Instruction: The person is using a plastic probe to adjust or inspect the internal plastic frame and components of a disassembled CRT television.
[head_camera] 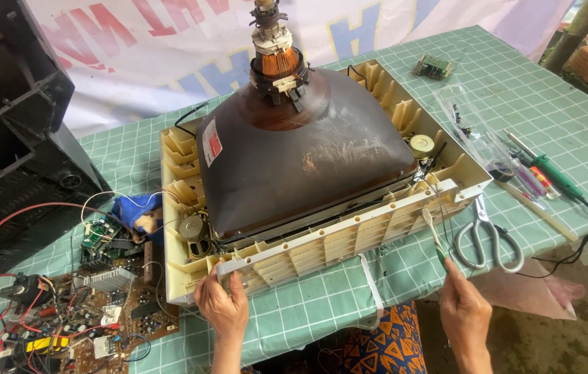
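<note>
A dark picture tube [301, 152] lies face down in a cream plastic front frame [322, 249] on a green checked tablecloth, its neck with a copper coil [279, 62] pointing up. My left hand [223, 305] grips the frame's near edge at its left corner. My right hand [464, 312] holds a thin toothbrush-like brush [432, 228], whose head touches the frame's near right corner beside some thin wires.
A circuit board [79, 312] with red and white wires lies at the left. Scissors [488, 239], a green soldering iron [550, 173], pens and a clear bag lie at the right. A small green board [434, 67] sits far back. A black casing [17, 138] stands at left.
</note>
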